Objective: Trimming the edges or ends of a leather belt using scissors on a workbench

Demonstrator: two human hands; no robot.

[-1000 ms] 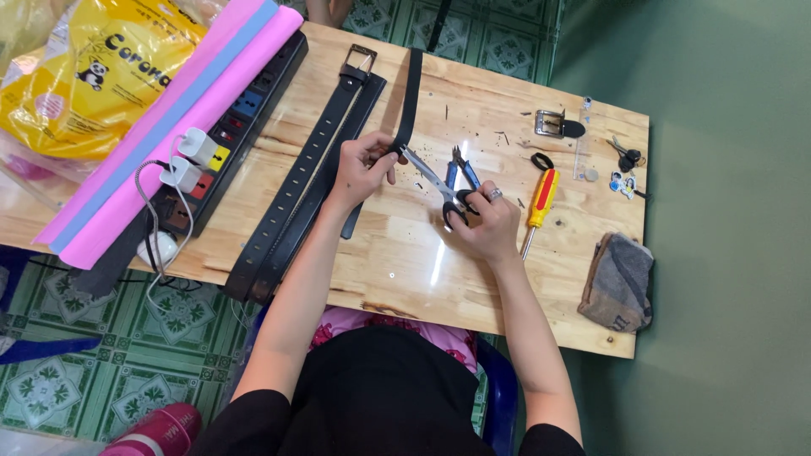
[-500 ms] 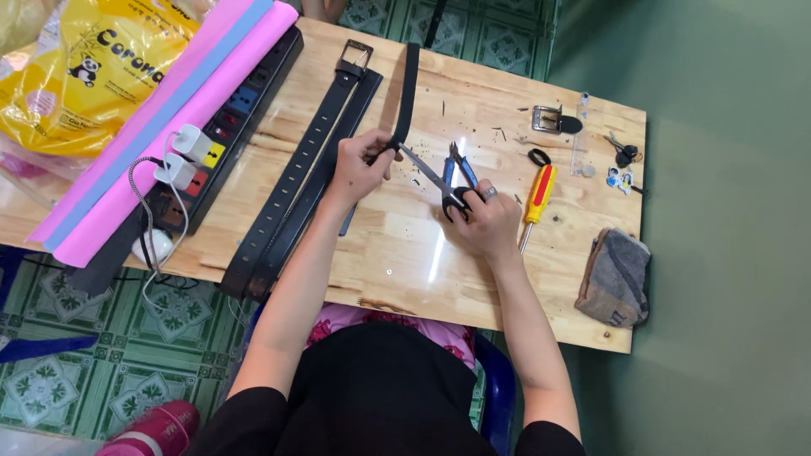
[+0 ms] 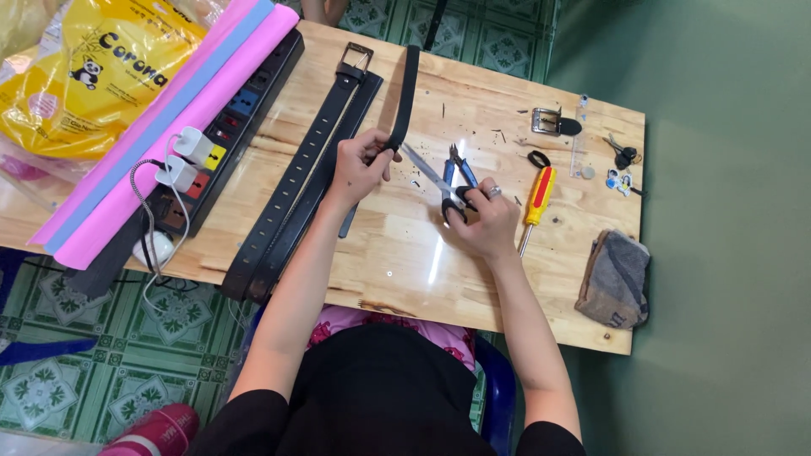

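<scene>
My left hand [image 3: 359, 165] pinches the near end of a narrow black belt strap [image 3: 406, 89] that runs away toward the table's far edge. My right hand [image 3: 483, 221] grips scissors [image 3: 432, 179] with black handles, and their silver blades point at the strap end beside my left fingers. Blue-handled pliers [image 3: 460, 165] lie just beyond my right hand. Two longer black belts [image 3: 308, 169], one with a metal buckle, lie side by side left of my left hand.
A yellow-and-red screwdriver [image 3: 536, 198], a loose buckle [image 3: 549, 122], keys [image 3: 623, 154] and a grey pouch [image 3: 615, 279] sit at the right of the wooden table [image 3: 397, 270]. A black power strip [image 3: 224, 135] with plugged chargers, pink and blue rolls [image 3: 160, 127] and a yellow bag [image 3: 93, 76] lie left.
Both hands stay together at the strap end, with the scissors held at it. Only the view has shifted slightly.
</scene>
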